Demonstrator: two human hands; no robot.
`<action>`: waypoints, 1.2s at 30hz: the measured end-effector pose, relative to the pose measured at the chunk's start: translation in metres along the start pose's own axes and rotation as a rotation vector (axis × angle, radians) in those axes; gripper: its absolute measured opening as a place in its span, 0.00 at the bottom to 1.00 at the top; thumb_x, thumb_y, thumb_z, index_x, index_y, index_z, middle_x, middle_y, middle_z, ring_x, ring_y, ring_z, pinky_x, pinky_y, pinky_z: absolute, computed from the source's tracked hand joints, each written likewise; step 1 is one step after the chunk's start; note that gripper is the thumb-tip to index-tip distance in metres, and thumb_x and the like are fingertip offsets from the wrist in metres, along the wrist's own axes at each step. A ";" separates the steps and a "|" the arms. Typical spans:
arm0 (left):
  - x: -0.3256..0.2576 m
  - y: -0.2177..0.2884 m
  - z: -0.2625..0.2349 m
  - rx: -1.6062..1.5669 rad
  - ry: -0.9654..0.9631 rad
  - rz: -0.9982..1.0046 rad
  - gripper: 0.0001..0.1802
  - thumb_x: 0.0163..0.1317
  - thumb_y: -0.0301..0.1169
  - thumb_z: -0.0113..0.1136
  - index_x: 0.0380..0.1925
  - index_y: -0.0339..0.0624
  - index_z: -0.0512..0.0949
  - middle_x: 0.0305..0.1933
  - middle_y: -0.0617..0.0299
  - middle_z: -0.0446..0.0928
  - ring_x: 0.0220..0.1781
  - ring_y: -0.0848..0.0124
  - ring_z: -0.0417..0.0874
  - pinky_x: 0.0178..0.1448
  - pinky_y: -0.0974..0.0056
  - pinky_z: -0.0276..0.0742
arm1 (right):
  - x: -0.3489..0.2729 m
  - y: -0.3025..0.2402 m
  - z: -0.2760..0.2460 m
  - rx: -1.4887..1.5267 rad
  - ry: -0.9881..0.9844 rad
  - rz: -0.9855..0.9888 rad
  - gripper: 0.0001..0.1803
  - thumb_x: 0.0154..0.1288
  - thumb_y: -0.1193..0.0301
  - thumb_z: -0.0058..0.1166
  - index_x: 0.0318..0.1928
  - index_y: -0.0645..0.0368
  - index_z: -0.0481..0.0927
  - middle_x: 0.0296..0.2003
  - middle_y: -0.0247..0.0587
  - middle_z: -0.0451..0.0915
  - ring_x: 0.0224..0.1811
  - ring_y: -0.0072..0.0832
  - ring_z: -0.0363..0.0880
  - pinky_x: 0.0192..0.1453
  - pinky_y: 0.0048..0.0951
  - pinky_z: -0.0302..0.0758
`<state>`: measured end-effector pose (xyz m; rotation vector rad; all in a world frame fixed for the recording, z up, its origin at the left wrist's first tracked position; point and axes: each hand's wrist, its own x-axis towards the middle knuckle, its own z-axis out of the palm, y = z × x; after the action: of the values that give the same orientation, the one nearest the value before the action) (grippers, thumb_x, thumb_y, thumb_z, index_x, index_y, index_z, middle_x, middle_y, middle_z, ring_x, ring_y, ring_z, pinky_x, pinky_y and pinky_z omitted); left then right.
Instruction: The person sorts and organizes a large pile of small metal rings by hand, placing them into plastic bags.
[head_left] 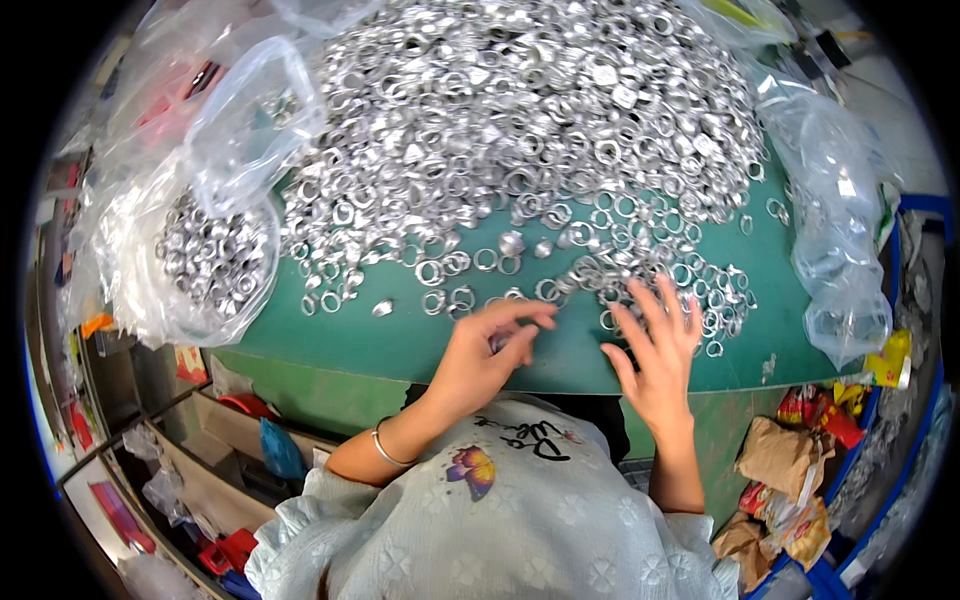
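Observation:
A large heap of silver-coloured metal rings (pixel 480 110) covers the far part of the green table (pixel 400 350), with loose rings scattered along its near edge. Near the table's front, my left hand (pixel 470 362) has its fingers curled in and its thumb close to them. A small greyish glint shows inside that hand, too blurred to name. To its right, my right hand (pixel 657 360) is open, fingers spread and palm down. Its fingertips reach onto a smaller group of rings (pixel 722 300), and nothing is seen gripped in it.
A clear plastic bag of rings (pixel 212 255) sits at the table's left. Crumpled clear plastic (pixel 835 230) lies along the right edge. Below left are open drawers or compartments (pixel 215 440); paper and plastic packages (pixel 785 455) are piled at the lower right beside a blue frame.

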<state>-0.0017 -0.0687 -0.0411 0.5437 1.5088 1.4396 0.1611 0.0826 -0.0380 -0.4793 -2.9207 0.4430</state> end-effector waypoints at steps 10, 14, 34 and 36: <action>0.036 -0.019 0.034 0.927 0.053 0.496 0.13 0.51 0.23 0.59 0.40 0.42 0.76 0.30 0.58 0.72 0.24 0.63 0.75 0.28 0.64 0.70 | -0.006 0.035 0.023 0.042 0.200 0.276 0.45 0.41 0.57 0.65 0.60 0.58 0.59 0.62 0.46 0.56 0.65 0.47 0.51 0.63 0.58 0.43; 0.046 -0.002 0.048 0.904 0.123 0.485 0.12 0.52 0.23 0.57 0.39 0.43 0.76 0.32 0.58 0.73 0.21 0.63 0.74 0.25 0.63 0.70 | 0.011 0.081 0.004 0.102 0.230 0.160 0.28 0.45 0.73 0.61 0.51 0.57 0.71 0.55 0.40 0.67 0.58 0.38 0.63 0.63 0.46 0.53; 0.043 -0.005 0.061 1.073 -0.022 0.561 0.15 0.51 0.22 0.54 0.41 0.44 0.74 0.48 0.62 0.71 0.26 0.62 0.78 0.26 0.63 0.74 | -0.013 0.032 0.002 0.148 0.422 0.289 0.16 0.45 0.74 0.61 0.39 0.59 0.76 0.43 0.38 0.72 0.47 0.38 0.67 0.50 0.36 0.61; 0.044 -0.007 0.069 1.136 -0.091 0.570 0.12 0.51 0.23 0.54 0.39 0.41 0.75 0.47 0.61 0.72 0.25 0.62 0.79 0.27 0.63 0.74 | 0.000 0.028 0.005 0.084 0.347 0.268 0.15 0.46 0.73 0.60 0.38 0.57 0.76 0.44 0.37 0.71 0.48 0.38 0.66 0.53 0.40 0.56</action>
<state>0.0386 0.0019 -0.0520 1.7950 2.1139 0.7614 0.1686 0.1064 -0.0512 -0.8473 -2.5040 0.4602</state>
